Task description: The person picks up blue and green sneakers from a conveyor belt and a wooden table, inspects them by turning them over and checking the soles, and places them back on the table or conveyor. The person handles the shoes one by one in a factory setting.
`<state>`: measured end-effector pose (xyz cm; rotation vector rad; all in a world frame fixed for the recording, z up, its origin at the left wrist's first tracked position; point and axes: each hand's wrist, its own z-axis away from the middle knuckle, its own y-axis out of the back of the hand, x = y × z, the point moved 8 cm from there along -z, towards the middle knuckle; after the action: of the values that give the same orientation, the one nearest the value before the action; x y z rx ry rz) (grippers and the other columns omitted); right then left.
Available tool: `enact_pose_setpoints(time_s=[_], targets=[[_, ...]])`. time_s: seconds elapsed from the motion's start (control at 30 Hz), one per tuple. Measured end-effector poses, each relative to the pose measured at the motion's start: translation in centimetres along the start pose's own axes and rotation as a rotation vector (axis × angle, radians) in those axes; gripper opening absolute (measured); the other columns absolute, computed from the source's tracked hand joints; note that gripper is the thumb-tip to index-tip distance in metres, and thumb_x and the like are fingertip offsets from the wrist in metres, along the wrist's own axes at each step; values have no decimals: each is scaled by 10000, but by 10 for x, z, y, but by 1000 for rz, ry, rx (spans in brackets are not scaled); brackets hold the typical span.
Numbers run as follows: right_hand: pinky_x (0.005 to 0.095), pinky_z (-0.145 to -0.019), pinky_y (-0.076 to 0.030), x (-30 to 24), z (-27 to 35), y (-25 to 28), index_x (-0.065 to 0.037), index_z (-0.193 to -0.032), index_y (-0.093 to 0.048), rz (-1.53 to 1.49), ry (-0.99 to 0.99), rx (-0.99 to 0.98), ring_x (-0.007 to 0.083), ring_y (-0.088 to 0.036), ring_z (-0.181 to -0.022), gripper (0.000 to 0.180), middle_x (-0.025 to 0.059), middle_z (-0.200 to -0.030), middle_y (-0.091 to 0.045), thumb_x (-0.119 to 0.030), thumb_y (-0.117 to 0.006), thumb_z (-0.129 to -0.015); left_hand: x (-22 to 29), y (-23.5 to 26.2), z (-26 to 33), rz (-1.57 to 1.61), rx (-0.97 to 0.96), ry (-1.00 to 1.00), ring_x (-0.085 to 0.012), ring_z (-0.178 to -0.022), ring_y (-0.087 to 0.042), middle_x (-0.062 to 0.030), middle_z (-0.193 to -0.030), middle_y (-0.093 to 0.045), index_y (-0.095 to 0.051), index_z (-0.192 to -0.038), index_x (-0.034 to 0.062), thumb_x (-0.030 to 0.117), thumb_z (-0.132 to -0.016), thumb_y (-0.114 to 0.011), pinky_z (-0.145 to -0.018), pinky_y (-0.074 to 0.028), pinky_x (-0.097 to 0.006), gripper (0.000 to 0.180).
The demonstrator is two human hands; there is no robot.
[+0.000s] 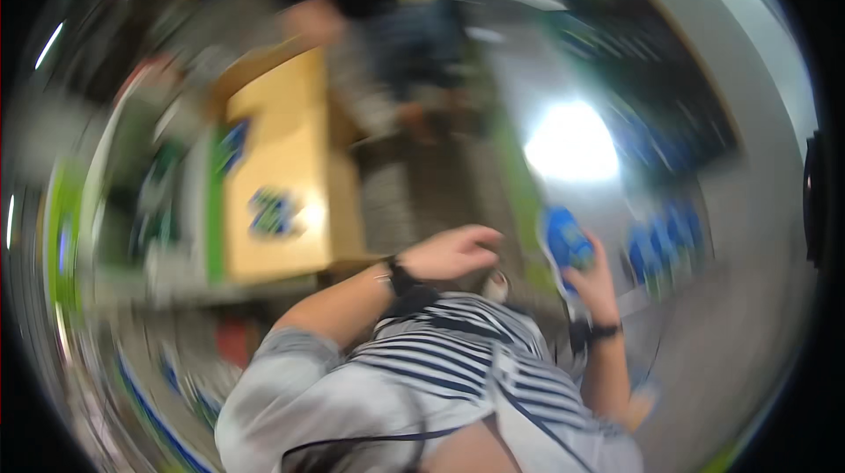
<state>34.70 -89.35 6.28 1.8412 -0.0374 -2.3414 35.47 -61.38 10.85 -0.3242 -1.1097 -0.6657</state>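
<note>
**Holding a blue packet in a blurry shop aisle**

Gripping a small blue-and-white packet (568, 244), the right hand (595, 284) is raised. Left hand (451, 253) hangs loosely curled, empty. Tall yellow cardboard box (282, 183) stands left; glossy grey floor (563, 86) shows glare. Everything's smeared.

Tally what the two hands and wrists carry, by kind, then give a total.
Blue packet, held in the right hand: 1
Dark wristbands, one on each wrist: 2
Things in the left hand: 0
Total: 3
The picture is blurred, so finer detail cannot be told.
</note>
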Motion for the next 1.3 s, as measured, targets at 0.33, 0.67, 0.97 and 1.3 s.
enact_pose_setpoints(time_s=[0.33, 0.67, 0.97, 1.3], targets=[[374, -1071, -385, -24, -95, -215, -77, -1430, -435, 355, 78, -706, 267, -522, -1187, 835, 144, -1298, -528, 23, -725, -654, -114, 35, 192, 209, 864, 124, -284, -1153, -641, -206, -1368, -572, -457, -1435, 26, 328, -996, -595, -978, -510, -376, 550], [369, -1069, -396, -115, 28, -518, -75, -1437, -432, 507, 410, -1398, 256, -516, -1217, 811, 148, -1335, -532, -24, -755, -695, -204, 0, 369, 540, 1316, 185, -281, -1236, -591, -203, -1399, -551, -446, -1436, -6, 359, -1004, -574, -1037, -471, -373, 580], [362, -1075, -404, -145, 215, -692, -49, -1446, -412, 449, 563, -1727, 256, -511, -1250, 791, 147, -1388, -497, 1, -733, -724, -237, 6, 503, 734, 1705, 169, -304, -1331, -512, -282, -1477, -440, -58, -1576, 16, 422, -975, -638, -1092, -426, -394, 929], [390, -1082, -426, -136, 345, -740, -78, -1577, -205, 363, 605, -2266, 278, -499, -1304, 988, 168, -1470, -439, -35, -775, -770, -283, -3, 568, 1107, 2298, -230, -251, -1235, -552, -226, -1456, -418, 232, -1530, 24, 231, -795, -853, -1019, -477, -367, 1327]])
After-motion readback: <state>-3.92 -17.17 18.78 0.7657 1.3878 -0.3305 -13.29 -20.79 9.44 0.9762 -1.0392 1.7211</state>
